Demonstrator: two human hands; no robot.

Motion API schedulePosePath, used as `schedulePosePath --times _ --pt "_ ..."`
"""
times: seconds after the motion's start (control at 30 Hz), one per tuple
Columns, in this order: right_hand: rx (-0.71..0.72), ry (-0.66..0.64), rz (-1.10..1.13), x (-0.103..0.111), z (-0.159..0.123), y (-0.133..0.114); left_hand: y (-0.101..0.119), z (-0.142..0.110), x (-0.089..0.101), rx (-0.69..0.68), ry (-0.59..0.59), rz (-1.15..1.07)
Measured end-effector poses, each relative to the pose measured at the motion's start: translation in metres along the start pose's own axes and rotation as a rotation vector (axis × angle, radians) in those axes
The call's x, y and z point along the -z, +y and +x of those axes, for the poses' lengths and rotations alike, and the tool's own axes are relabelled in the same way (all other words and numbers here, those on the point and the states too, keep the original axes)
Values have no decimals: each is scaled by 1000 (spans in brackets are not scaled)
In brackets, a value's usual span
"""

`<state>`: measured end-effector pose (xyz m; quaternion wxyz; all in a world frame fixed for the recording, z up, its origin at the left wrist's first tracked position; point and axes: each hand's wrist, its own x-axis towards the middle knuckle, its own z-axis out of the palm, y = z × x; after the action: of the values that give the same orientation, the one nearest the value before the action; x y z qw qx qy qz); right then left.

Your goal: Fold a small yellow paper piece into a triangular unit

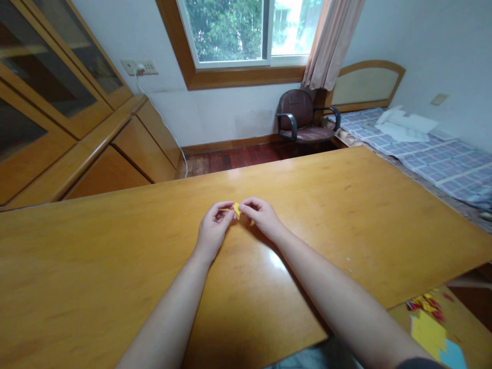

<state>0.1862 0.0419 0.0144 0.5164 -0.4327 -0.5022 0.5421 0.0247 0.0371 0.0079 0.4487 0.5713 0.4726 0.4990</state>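
Between my two hands, just above the wooden table (146, 256), is a small piece of folded yellow paper (237, 210). My left hand (216, 225) pinches its left side between thumb and fingers. From the other side, my right hand (262, 216) grips the paper with thumb and index finger. A bit of yellow also shows below the right fingers, but I cannot make out whether it belongs to the same piece. The fingertips hide part of the folds.
On a lower surface at bottom right lie yellow paper sheets (428, 333), a light blue sheet (452, 354) and several small red and yellow pieces (428, 305). Beyond the table stand an office chair (303, 115), a bed (434, 148) and a wooden cabinet (134, 146).
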Motion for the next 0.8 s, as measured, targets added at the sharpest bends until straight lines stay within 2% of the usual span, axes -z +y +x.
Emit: schedulePosePath --times 0.8 --pt "-28 -46 1 0 -1 2 -1 1 1 -4 10 -13"
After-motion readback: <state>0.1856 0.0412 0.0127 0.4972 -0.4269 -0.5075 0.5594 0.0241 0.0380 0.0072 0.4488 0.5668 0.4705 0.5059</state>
